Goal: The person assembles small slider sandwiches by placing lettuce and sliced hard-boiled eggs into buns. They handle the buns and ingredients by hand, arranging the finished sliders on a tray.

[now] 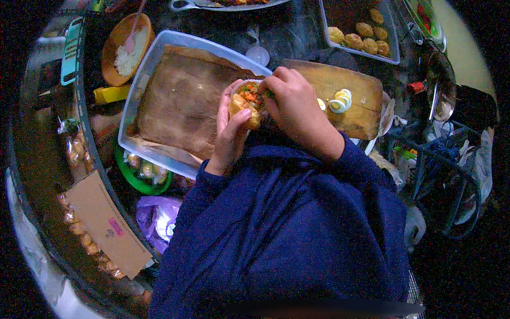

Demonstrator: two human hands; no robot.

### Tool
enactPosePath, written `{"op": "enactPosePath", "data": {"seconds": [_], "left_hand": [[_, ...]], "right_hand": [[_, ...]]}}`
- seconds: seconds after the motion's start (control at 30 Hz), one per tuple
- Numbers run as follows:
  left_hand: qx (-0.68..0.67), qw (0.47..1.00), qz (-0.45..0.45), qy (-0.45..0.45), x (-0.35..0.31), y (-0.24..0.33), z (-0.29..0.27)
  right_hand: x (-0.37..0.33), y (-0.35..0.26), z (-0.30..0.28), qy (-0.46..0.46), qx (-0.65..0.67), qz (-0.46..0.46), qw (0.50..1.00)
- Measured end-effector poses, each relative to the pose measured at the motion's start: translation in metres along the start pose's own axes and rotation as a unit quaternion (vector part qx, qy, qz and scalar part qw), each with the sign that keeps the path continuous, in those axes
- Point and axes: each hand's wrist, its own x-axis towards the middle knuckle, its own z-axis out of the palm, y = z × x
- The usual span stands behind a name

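My left hand (227,144) holds a golden fried bun (255,122), split at the top, just above the near right corner of a lined plastic box. Orange and green chopped filling (248,94) shows in the opening. Over it, my right hand (295,103) has its fingers drawn together at the bun's right side; their tips and anything between them are hidden. Sliced boiled egg (340,101) lies on a wooden cutting board (366,114) right of my right hand, which partly covers one slice.
Brown paper lines the clear box (129,114). Browned round buns (364,30) fill part of another box (394,53) at the far right. Left stand a bowl (108,58) with white food and a pink spoon, a green basket (125,170), a purple bag (149,212) and cardboard (101,212).
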Motion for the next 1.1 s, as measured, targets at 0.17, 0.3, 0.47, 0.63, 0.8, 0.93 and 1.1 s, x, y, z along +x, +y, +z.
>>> {"op": "enactPosePath", "data": {"seconds": [0.17,0.3,0.47,0.63,0.8,0.93,1.1], "left_hand": [[-0.049,0.997,0.047,-0.039,0.009,0.008,0.000],[-0.089,0.988,0.107,-0.063,0.023,0.029,0.006],[-0.167,0.980,0.107,-0.032,0.040,0.050,0.016],[-0.218,0.958,0.167,-0.081,0.028,0.066,0.024],[-0.248,0.937,0.220,-0.107,0.016,0.072,0.035],[-0.245,0.939,0.214,-0.112,0.018,0.070,0.035],[-0.248,0.928,0.249,-0.120,0.023,0.067,0.040]], "right_hand": [[0.015,-0.026,-0.012,0.055,-0.035,-0.077,0.995],[0.038,-0.051,-0.034,0.086,-0.059,-0.133,0.986],[0.056,-0.093,-0.063,0.109,-0.125,-0.192,0.967],[0.062,-0.124,-0.085,0.045,-0.086,-0.204,0.974],[0.067,-0.139,-0.087,0.022,-0.039,-0.131,0.990],[0.070,-0.146,-0.093,0.015,-0.068,-0.095,0.993],[0.071,-0.149,-0.093,0.028,-0.122,-0.092,0.988]]}}
